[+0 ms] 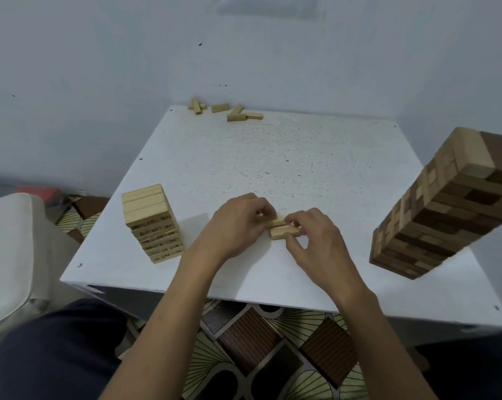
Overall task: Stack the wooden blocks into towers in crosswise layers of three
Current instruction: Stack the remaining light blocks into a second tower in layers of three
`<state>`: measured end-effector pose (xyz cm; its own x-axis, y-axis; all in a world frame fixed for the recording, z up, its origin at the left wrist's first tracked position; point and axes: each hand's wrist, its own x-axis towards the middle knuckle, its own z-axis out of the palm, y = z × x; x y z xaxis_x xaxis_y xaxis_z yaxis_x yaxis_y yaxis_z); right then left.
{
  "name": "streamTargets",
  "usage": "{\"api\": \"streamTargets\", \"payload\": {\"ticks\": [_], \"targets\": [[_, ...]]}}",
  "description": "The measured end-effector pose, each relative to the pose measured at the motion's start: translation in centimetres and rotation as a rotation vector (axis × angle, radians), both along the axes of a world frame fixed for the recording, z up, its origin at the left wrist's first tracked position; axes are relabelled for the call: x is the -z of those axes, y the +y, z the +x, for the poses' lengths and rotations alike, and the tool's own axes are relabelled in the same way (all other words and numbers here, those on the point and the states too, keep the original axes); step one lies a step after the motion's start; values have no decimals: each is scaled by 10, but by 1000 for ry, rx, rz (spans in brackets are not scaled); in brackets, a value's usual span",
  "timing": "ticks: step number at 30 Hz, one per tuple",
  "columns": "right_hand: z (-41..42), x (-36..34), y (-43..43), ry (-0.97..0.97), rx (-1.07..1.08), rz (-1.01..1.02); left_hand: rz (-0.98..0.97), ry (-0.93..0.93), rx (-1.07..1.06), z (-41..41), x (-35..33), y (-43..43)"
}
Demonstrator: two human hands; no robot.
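On the white table (272, 157), near its front middle, lie a few pale wooden blocks (278, 232) side by side. My left hand (235, 223) pinches their left ends with curled fingers. My right hand (316, 235) pinches the right ends, thumb under the nearest block. Part of the blocks is hidden by my fingers. A short tower of pale blocks (151, 223) with printed sides stands to the left. Several loose pale blocks (235, 112) lie scattered at the far edge.
A tall tower of mixed dark and light wood (446, 203) stands at the right of the table. A white cushioned seat (10, 255) is at the left. Patterned floor (272, 350) shows below the table's front edge.
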<state>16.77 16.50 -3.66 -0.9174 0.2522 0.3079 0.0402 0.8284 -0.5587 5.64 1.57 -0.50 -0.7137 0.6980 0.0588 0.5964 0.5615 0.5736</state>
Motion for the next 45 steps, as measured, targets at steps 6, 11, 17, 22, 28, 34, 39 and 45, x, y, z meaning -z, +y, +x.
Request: {"api": "streamTargets", "payload": {"ticks": [6, 11, 17, 22, 28, 34, 39, 45], "targets": [[-3, 6, -1, 20, 15, 22, -31, 93, -63, 0, 5, 1], [-6, 7, 1, 31, 67, 116, -15, 139, -88, -2, 10, 0], [-13, 5, 2, -26, 7, 104, -143, 136, -82, -1, 16, -7], [-15, 6, -1, -21, -7, 67, -90, 123, -9, 1, 16, -1], [-11, 6, 0, 12, 11, 116, -54, 93, 8, 1, 16, -1], [-10, 6, -2, 46, 85, 152, -50, 53, -31, 8, 18, -3], [-7, 6, 7, 13, 44, 147, -38, -14, 23, 11, 16, -8], [-2, -3, 16, -143, -46, 97, 19, -41, 24, 5, 13, -6]]}}
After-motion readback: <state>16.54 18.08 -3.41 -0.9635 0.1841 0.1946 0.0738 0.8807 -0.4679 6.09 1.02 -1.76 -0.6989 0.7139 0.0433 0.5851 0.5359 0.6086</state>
